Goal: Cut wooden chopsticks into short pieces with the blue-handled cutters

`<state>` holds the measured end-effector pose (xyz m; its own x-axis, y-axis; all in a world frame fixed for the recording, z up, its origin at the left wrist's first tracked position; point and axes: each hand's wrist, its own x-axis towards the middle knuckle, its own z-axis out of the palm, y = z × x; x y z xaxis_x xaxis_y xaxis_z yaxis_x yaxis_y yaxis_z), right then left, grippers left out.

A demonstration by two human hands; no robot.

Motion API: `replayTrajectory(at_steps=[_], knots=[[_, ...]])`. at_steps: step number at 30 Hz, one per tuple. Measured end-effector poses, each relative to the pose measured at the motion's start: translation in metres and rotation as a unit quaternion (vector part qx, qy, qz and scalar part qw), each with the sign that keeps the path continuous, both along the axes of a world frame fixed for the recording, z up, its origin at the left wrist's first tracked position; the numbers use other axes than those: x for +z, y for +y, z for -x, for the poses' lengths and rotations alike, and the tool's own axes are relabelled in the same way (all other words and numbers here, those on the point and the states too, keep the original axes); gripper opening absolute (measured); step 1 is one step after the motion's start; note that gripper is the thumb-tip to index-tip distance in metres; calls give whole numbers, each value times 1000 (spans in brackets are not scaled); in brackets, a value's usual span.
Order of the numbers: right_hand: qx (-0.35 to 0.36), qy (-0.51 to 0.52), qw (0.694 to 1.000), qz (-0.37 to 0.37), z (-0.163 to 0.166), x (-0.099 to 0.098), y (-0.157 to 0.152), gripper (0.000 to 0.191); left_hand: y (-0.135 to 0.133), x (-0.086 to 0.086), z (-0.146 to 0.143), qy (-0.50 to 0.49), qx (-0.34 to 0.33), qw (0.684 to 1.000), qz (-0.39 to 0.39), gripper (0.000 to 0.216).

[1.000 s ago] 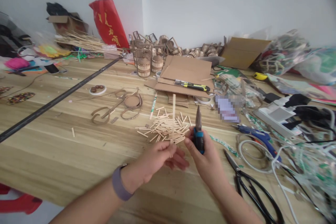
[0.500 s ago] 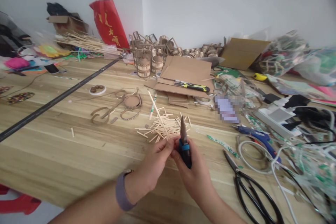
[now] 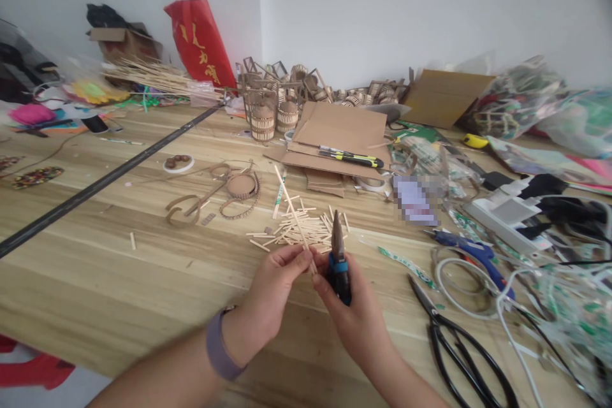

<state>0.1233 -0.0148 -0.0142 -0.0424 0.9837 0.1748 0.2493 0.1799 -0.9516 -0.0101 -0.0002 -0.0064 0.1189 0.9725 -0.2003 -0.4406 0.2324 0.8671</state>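
Note:
My left hand (image 3: 273, 290) pinches the near end of a long thin wooden stick (image 3: 291, 209), which slants up and to the left. Beside it, my right hand (image 3: 351, 319) grips pliers (image 3: 338, 259) with blue-and-black handles; their jaws point up and look closed. Thumb and fingertips of both hands meet around the stick's lower end. Just beyond the hands, a heap of short cut wooden sticks (image 3: 291, 232) lies on the wooden table (image 3: 119, 268). A grey band (image 3: 217, 347) circles my left wrist.
Black scissors (image 3: 459, 347) lie at the right, near a blue tool (image 3: 471, 254), cables and a power strip (image 3: 507, 213). Farther back lie flat cardboard (image 3: 339, 134) with utility knives (image 3: 351, 155), small woven baskets (image 3: 272, 118) and cardboard rings (image 3: 239, 188). A dark strip (image 3: 95, 188) crosses the table.
The stick stood upright in my left hand one second ago and now slants left. My right hand with the pliers moved left until it met my left hand at the stick's lower end.

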Motion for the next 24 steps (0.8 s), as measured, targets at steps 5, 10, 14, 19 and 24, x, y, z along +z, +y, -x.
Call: replayTrajectory(at_steps=[5, 10, 14, 19, 24], knots=[[3, -28, 999, -17, -2, 0, 1, 20, 3, 3, 3, -45, -3, 998, 33, 26], [-9, -29, 999, -20, -4, -1, 3, 20, 1, 4, 1, -58, -20, 997, 36, 29], [-1, -29, 1000, -2, -5, -3, 2, 25, 0, 2, 2, -33, -28, 999, 21, 29], [44, -60, 997, 28, -10, 5, 4, 26, 4, 3, 8, 48, -25, 998, -21, 30], [122, -147, 980, 51, -33, 29, 15, 21, 10, 8, 17, 111, -52, 992, -33, 29]])
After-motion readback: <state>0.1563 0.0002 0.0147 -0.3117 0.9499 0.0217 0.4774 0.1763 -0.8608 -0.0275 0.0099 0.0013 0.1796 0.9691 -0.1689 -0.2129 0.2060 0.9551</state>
